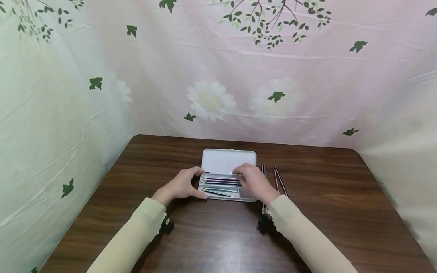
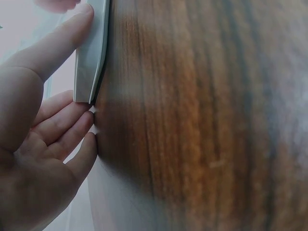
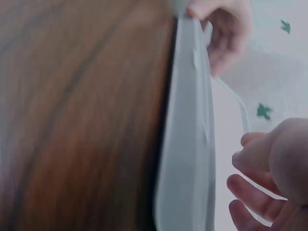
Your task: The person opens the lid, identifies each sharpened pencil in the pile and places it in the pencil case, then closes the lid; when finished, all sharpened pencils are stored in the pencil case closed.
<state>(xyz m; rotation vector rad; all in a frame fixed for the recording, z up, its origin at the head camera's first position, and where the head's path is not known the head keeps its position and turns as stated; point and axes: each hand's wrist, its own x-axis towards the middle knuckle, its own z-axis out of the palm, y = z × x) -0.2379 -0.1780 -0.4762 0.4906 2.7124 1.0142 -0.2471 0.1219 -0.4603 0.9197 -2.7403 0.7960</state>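
A white pencil case [image 1: 228,200] lies on the table with its lid [image 1: 228,161] tipped back. Several dark pencils [image 1: 220,183] lie side by side in its rear compartment; a green pencil [image 1: 222,190] and a dark one are in front. My left hand [image 1: 180,185] holds the case's left end, thumb on the front wall and fingers round the side and back. Over the right part of the case is my right hand [image 1: 254,182], palm down. In the right wrist view the right hand's fingers [image 3: 260,197] are loosely bent and apart, with nothing visible between them.
To the right of the case lie several loose pencils [image 1: 281,181], partly hidden by the right hand and sleeve. The dark brown wooden table [image 1: 214,249] has patterned cloth hanging behind it and at both sides.
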